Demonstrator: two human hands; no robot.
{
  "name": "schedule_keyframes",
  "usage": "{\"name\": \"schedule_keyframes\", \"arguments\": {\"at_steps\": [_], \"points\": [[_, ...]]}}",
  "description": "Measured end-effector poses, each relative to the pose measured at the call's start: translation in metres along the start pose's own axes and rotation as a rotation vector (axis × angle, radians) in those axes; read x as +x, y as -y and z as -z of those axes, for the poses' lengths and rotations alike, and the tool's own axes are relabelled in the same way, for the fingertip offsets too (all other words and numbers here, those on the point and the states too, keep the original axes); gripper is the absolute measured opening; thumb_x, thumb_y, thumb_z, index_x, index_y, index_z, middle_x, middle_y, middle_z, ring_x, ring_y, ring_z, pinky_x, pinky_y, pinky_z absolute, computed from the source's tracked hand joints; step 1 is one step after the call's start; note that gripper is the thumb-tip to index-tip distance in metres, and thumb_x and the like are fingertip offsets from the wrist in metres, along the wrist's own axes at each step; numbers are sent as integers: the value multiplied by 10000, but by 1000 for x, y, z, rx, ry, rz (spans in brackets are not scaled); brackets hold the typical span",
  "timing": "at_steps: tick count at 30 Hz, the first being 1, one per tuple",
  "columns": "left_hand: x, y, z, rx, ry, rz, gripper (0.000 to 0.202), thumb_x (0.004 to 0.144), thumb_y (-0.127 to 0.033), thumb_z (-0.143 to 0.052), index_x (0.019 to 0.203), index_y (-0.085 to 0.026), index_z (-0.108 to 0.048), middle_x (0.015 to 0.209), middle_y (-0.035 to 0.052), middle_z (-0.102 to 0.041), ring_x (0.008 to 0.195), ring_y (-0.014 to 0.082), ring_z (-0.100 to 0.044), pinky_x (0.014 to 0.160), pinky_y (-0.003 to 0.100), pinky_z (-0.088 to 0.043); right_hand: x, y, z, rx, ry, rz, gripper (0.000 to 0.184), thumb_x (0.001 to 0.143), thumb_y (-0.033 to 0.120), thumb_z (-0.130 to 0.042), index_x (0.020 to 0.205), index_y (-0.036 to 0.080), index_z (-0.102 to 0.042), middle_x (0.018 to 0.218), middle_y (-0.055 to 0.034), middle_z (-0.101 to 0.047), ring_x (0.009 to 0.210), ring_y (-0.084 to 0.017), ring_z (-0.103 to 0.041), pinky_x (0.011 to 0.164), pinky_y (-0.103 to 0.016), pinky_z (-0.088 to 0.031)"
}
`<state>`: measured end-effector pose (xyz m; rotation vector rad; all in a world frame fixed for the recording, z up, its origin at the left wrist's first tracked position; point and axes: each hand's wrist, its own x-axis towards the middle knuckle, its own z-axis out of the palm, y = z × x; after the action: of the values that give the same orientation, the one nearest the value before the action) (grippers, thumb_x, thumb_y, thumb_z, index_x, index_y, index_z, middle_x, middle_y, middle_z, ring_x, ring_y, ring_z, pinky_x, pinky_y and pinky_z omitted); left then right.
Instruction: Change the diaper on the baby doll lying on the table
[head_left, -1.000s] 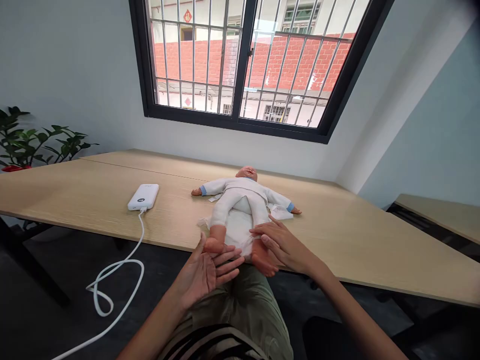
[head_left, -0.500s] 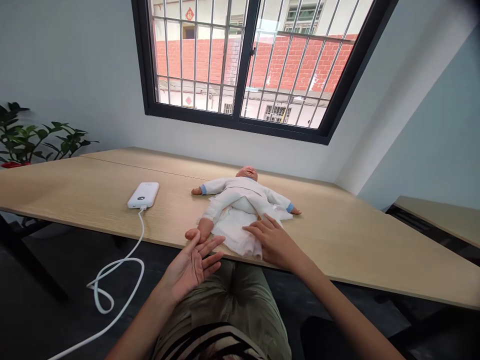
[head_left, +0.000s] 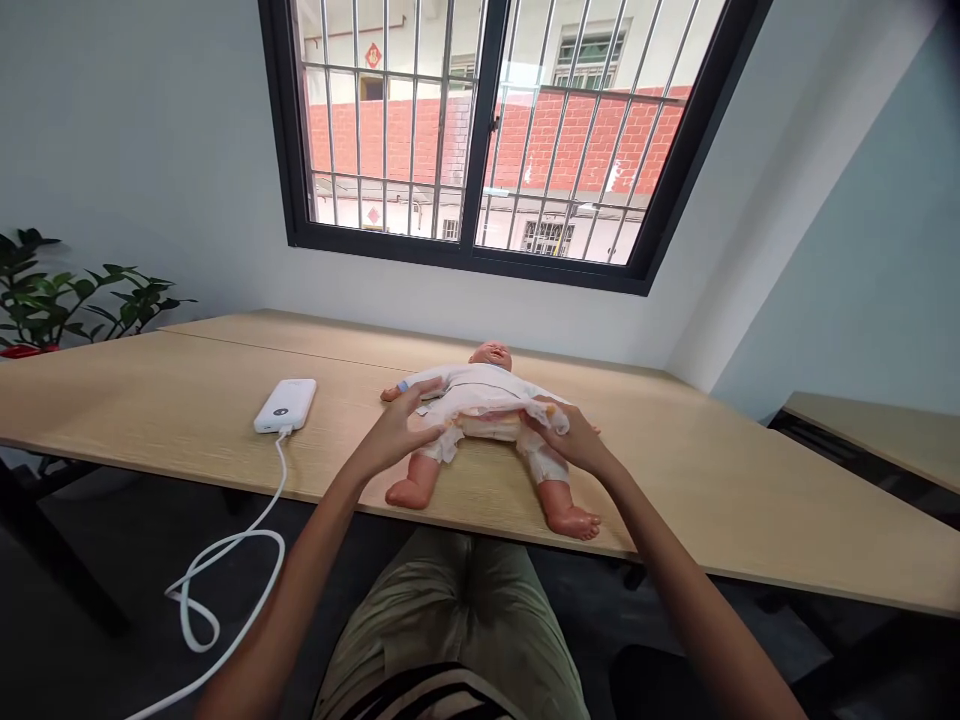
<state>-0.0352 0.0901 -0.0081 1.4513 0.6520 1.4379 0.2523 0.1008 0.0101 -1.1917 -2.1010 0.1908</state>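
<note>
A baby doll (head_left: 491, 352) in a white outfit lies on its back, head toward the window and bare feet toward me. A white diaper (head_left: 491, 404) is folded up over its lower belly, its frilly edges around the tops of the legs. At the doll's hip on the left side, my left hand (head_left: 397, 430) is open, thumb and fingers apart, near the diaper's side. My right hand (head_left: 576, 438) is closed on the bunched diaper edge at the other hip. Its fingertips are partly hidden by the white material.
The doll lies near the front edge of a wooden table (head_left: 712, 490). A white power bank (head_left: 286, 404) with a white cable (head_left: 279, 470) sits to the left, the cable hanging over the edge. A potted plant (head_left: 67, 300) stands far left, below a barred window (head_left: 472, 255).
The diaper, which lay spread toward me between the legs, is now up over the doll's belly. Both hands moved forward to its hips, and the right one has gripped the diaper edge.
</note>
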Motion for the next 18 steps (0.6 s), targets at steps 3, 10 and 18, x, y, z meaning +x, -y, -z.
{"name": "schedule_keyframes", "arguments": {"at_steps": [3, 10, 18], "points": [[40, 15, 1, 217, 236, 92, 649, 463, -17, -826, 1082, -172, -711, 1317, 56, -613, 1417, 304, -332, 1178, 334, -232, 17, -7, -3, 142, -28, -70, 388, 863, 554, -514, 915, 191, -640, 884, -54, -693, 775, -220, -592, 736, -337, -476], [84, 32, -13, 388, 412, 28, 220, 739, -224, -695, 942, -146, -731, 916, 17, -715, 1053, 253, -601, 937, 262, -449, 54, -21, -13, 337, -116, -64, 432, 866, 521, -529, 1034, 143, -652, 1026, -88, -683, 903, -221, -589, 795, -318, -454], [112, 43, -26, 257, 315, 155, 216, 825, -349, -626, 760, -146, -659, 625, -10, -607, 723, 168, -596, 664, 230, -437, 64, -29, -25, 245, -258, -147, 382, 899, 440, -396, 963, 149, -634, 934, -79, -686, 869, -199, -587, 791, -318, -483]]}}
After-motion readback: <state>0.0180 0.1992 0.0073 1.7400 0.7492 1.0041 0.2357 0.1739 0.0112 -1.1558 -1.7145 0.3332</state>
